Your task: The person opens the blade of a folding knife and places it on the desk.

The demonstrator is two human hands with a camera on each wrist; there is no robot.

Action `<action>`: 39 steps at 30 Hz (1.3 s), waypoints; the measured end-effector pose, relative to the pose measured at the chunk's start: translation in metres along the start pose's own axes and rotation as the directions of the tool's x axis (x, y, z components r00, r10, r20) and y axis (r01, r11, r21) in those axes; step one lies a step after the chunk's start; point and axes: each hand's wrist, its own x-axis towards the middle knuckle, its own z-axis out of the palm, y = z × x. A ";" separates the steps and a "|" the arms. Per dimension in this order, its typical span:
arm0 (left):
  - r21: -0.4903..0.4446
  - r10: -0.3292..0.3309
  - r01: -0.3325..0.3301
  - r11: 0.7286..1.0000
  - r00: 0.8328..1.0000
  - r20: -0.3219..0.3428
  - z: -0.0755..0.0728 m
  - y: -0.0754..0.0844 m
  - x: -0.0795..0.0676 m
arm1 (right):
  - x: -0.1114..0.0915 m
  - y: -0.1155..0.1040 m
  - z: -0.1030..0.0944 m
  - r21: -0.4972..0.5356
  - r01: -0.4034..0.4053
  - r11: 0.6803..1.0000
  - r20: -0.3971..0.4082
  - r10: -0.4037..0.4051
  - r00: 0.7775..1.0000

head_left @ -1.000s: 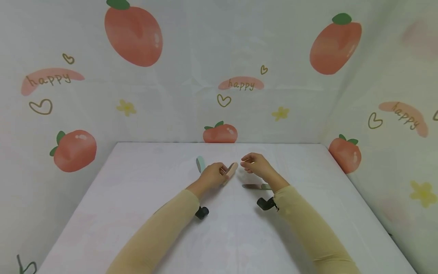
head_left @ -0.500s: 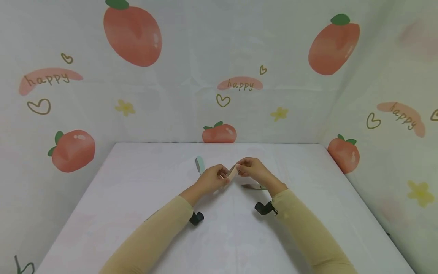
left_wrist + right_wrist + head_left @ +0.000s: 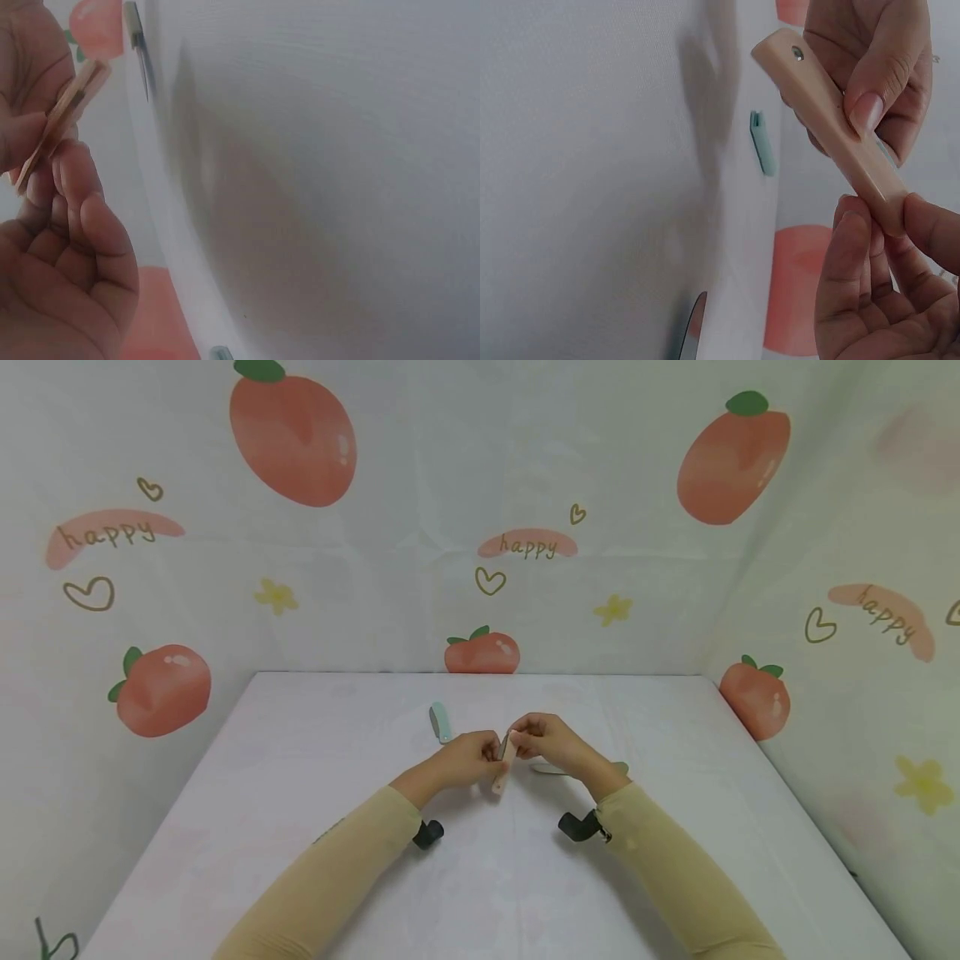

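Observation:
Both hands hold a pocketknife [image 3: 498, 785] with a beige handle over the middle of the table. My left hand [image 3: 474, 758] grips the handle's middle, thumb flat along it in the right wrist view. At the far end, my right hand [image 3: 550, 745] pinches the knife between thumb and fingers. A grey strip of blade [image 3: 889, 154] shows along the handle's side, and a rivet sits near the other end. Beyond the left hand lies a folded teal pocketknife [image 3: 441, 722]. An unfolded knife with a green handle [image 3: 621, 767] lies partly hidden under the right wrist.
The white table [image 3: 315, 760] meets a printed cloth backdrop [image 3: 390, 585] at its back edge and sides. Black wrist cameras hang under the left sleeve [image 3: 360, 852] and the right sleeve [image 3: 675, 860], just above the tabletop.
My right hand, apart from the knife at first, has come left and pinched its far end. The beige knife has turned steeper and come slightly nearer. The other two knives have not moved.

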 end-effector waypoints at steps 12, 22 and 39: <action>-0.042 0.043 -0.041 0.998 0.999 0.025 -0.003 -0.003 -0.002 | -0.005 -0.006 0.007 -0.056 0.002 0.998 0.059 0.001 0.998; -0.153 0.090 -0.086 0.984 0.996 0.020 -0.003 -0.006 -0.003 | -0.004 -0.002 0.006 -0.058 0.011 0.998 0.082 -0.006 0.997; -0.249 0.036 -0.062 0.967 0.993 -0.110 -0.012 -0.017 -0.017 | -0.009 0.006 -0.004 -0.013 -0.025 1.000 0.054 0.026 0.998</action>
